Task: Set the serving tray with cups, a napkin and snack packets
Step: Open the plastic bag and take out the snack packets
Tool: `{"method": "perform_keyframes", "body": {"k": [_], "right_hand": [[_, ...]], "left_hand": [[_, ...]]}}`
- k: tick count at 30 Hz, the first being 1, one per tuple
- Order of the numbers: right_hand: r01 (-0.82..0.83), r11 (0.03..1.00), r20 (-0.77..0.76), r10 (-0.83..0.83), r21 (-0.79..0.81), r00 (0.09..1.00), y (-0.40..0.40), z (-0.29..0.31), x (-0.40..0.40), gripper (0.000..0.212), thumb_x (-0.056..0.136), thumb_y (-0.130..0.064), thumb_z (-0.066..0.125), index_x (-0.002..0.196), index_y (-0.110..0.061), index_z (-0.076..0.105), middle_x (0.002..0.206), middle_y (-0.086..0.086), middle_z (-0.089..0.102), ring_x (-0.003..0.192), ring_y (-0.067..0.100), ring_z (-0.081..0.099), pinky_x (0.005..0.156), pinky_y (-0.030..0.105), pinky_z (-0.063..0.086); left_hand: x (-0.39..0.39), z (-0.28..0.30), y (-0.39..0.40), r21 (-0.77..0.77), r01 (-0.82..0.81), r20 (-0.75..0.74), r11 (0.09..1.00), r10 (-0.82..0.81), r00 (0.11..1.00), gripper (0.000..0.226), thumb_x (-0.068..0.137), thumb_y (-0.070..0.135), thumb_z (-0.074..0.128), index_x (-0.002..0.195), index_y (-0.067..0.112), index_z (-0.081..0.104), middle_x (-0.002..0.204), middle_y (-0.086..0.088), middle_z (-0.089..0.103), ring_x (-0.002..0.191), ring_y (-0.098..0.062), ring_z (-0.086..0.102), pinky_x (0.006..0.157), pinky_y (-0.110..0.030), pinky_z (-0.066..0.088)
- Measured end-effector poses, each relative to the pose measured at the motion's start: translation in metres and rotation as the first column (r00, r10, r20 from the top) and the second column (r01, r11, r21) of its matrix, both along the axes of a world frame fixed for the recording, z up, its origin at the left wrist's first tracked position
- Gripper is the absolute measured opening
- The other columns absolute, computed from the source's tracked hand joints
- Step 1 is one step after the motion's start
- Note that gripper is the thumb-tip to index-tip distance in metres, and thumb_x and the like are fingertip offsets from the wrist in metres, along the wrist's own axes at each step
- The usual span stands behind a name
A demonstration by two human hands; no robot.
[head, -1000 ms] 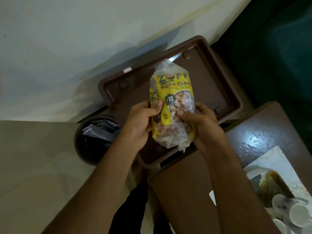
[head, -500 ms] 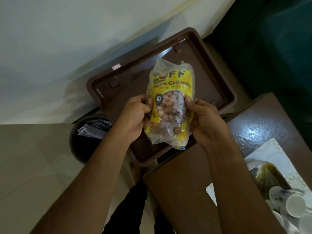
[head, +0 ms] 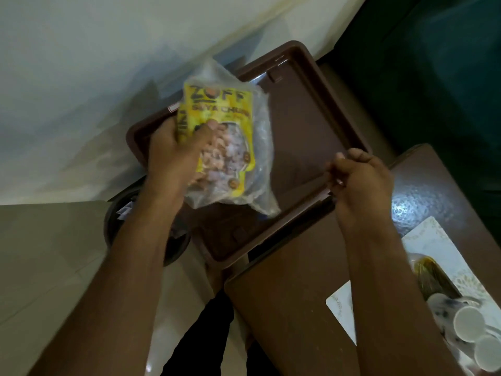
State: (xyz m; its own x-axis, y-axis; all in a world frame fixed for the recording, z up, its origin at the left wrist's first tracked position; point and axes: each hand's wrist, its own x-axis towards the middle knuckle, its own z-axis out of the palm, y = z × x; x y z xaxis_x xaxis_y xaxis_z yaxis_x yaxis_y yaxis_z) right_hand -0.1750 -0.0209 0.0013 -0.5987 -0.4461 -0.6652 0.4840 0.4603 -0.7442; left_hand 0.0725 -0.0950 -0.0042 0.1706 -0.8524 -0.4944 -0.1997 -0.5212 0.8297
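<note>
Left hand (head: 173,158) grips the soya packet (head: 230,137) over the brown lid (head: 306,126); right hand (head: 360,183) curled at its right rim, grip unclear

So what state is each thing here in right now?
Yellow soya-chunk packet in clear plastic: gripped by left hand, held up.
Brown plastic box lid: open, underside showing.
Right hand: fingers curled at lid's rim, grip unclear.
Dark round bin: holds paper scraps.

The left hand (head: 176,156) and right hand (head: 360,180) join bare forearms (head: 130,267); the legs wear black trousers (head: 206,335).
</note>
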Motion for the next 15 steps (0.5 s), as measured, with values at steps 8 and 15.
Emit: {"method": "perform_keyframes", "body": {"k": [8, 15], "right_hand": [[-0.405, 0.914, -0.197, 0.399, 0.009, 0.895, -0.007, 0.005, 0.047, 0.040, 0.092, -0.019, 0.078, 0.129, -0.015, 0.061, 0.119, 0.001, 0.068, 0.113, 0.019, 0.069, 0.088, 0.038, 0.060], [-0.587, 0.777, -0.849, 0.454, 0.229, 0.269, -0.001, 0.017, 0.048, 0.081, 0.083, -0.020, 0.083, 0.153, -0.007, 0.043, 0.158, 0.013, 0.043, 0.146, 0.030, 0.038, 0.118, 0.045, 0.037]], "left_hand": [[-0.016, 0.029, -0.005, -0.194, 0.502, 0.365, 0.843, -0.414, 0.834, 0.033, 0.096, 0.049, 0.065, 0.113, 0.023, 0.078, 0.083, 0.007, 0.075, 0.078, -0.015, 0.072, 0.073, -0.042, 0.060], [-0.046, 0.044, -0.003, -0.302, 0.679, 0.648, 0.669, -0.379, 0.661, 0.022, 0.103, 0.023, 0.063, 0.111, 0.011, 0.080, 0.095, -0.008, 0.080, 0.081, -0.020, 0.075, 0.067, -0.030, 0.059]]}}
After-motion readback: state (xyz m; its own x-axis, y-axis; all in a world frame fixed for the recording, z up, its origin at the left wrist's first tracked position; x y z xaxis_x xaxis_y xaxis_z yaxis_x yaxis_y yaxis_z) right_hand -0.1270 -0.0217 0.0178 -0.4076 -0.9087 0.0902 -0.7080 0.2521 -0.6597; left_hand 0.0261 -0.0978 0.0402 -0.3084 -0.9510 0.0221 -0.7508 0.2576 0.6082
